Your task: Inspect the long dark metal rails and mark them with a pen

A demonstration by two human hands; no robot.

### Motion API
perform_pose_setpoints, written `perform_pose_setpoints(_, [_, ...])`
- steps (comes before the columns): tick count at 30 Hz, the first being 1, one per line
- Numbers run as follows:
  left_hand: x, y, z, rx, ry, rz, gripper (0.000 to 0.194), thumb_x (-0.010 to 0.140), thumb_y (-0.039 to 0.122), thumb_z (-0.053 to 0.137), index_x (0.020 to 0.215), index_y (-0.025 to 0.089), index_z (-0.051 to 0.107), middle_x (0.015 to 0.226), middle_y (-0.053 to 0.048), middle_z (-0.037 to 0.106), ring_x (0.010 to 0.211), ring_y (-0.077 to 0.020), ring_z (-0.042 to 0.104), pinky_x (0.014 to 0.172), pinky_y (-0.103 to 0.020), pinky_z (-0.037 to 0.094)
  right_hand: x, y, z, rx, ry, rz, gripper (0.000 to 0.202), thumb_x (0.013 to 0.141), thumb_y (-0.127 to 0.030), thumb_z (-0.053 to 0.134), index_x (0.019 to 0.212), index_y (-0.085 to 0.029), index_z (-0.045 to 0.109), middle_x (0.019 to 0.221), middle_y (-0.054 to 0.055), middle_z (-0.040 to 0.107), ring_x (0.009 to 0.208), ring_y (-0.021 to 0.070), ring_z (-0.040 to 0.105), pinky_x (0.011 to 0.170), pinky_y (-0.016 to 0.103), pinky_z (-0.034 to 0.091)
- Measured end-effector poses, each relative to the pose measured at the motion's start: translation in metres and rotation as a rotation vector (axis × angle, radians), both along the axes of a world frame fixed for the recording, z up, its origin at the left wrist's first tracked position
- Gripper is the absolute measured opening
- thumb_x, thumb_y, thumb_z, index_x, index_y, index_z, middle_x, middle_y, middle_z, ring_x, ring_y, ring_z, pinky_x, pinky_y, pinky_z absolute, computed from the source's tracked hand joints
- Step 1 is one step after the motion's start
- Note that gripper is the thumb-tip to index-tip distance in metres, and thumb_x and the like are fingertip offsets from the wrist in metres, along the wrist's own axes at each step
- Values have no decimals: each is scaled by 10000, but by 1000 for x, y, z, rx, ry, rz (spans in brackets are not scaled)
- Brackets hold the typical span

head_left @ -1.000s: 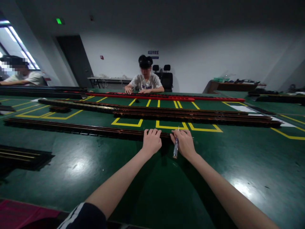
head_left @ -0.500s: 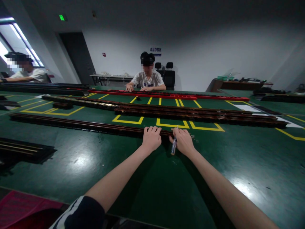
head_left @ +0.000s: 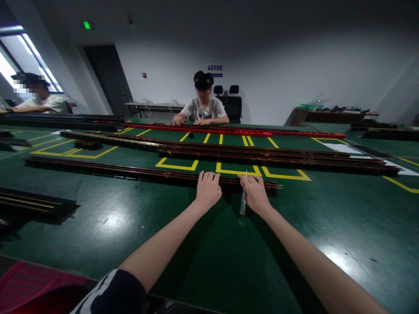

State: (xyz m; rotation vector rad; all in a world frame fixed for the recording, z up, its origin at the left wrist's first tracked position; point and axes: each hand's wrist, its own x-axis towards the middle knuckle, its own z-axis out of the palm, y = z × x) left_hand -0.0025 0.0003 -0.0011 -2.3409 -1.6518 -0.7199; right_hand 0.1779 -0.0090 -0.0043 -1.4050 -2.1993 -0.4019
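Observation:
A long dark strip with copper-coloured lines (head_left: 131,170) lies across the green table (head_left: 203,270) in front of me. My left hand (head_left: 208,188) is on this strip near its right part, fingers curled over it. Farther right, my right hand (head_left: 255,192) rests at the same strip and holds a screwdriver (head_left: 242,203) with a clear handle; its thin shaft points away from me. The strip's right end, with thin metal tips, sticks out past my right hand. The undersides of my fingers are hidden.
Beyond lies a bundle of similar strips (head_left: 278,158), then a long red strip (head_left: 255,132). A person (head_left: 204,107) sits opposite with hands at the red strip; another person (head_left: 42,102) sits at far left. More dark strips (head_left: 32,205) lie at near left.
The near strip has slid to the right, so more of its end shows past my right hand. My right hand and the screwdriver have shifted slightly right.

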Motion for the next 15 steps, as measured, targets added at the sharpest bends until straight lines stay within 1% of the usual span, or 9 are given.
perform_pose_setpoints(2, [0, 0, 0, -9, 13, -2, 390, 835, 133, 417, 1171, 165, 612, 1179, -120, 651, 1155, -262, 562, 1095, -508, 348, 0, 0, -1, -4, 22, 31, 288, 748, -10, 425, 955, -175, 539, 870, 77, 670, 857, 240, 618, 891, 383, 345])
perform_pose_setpoints(3, [0, 0, 0, -11, 19, -3, 385, 836, 133, 417, 1166, 164, 613, 1179, -121, 651, 1151, -263, 564, 1090, -506, 354, 0, 0, -1, -7, 31, 40, 237, 774, -52, 446, 957, -172, 538, 864, 77, 665, 849, 239, 617, 897, 388, 348])
perform_pose_setpoints(5, [0, 0, 0, -13, 31, 2, 379, 842, 135, 414, 1163, 159, 613, 1182, -122, 649, 1150, -264, 565, 1085, -502, 359, -1, 1, -2, -10, 43, 47, 99, 837, -171, 482, 923, -180, 531, 874, 84, 664, 839, 242, 616, 896, 400, 360])
perform_pose_setpoints(6, [1, 0, 0, -14, 36, 6, 377, 844, 136, 411, 1163, 154, 612, 1185, -123, 647, 1152, -264, 565, 1085, -499, 359, -1, 2, -2, -9, 47, 42, 70, 865, -233, 484, 901, -187, 523, 882, 89, 665, 837, 246, 615, 889, 407, 367])
perform_pose_setpoints(8, [1, 0, 0, -16, 42, 6, 378, 848, 135, 404, 1165, 142, 610, 1188, -130, 643, 1155, -266, 563, 1086, -494, 360, -1, 4, -3, -6, 49, 13, 133, 901, -322, 470, 870, -198, 506, 890, 99, 669, 839, 256, 616, 869, 418, 376])
perform_pose_setpoints(11, [1, 0, 0, -13, 40, 0, 378, 847, 135, 402, 1163, 145, 608, 1182, -132, 643, 1148, -267, 566, 1076, -499, 368, -1, 7, -5, -8, 49, -54, 210, 921, -394, 449, 831, -207, 483, 875, 114, 672, 823, 269, 614, 850, 429, 375])
perform_pose_setpoints(13, [0, 0, 0, -12, 36, -3, 378, 844, 131, 405, 1160, 158, 609, 1178, -123, 645, 1146, -266, 567, 1071, -501, 372, -1, 7, -5, -13, 46, -82, 230, 923, -408, 437, 814, -209, 472, 876, 124, 672, 816, 273, 610, 842, 429, 368])
perform_pose_setpoints(15, [0, 0, 0, -13, 31, -6, 382, 843, 125, 402, 1162, 159, 609, 1178, -119, 645, 1148, -262, 565, 1076, -495, 369, -2, 7, -5, -11, 42, -97, 214, 922, -390, 429, 817, -208, 467, 876, 126, 673, 825, 276, 605, 838, 425, 357])
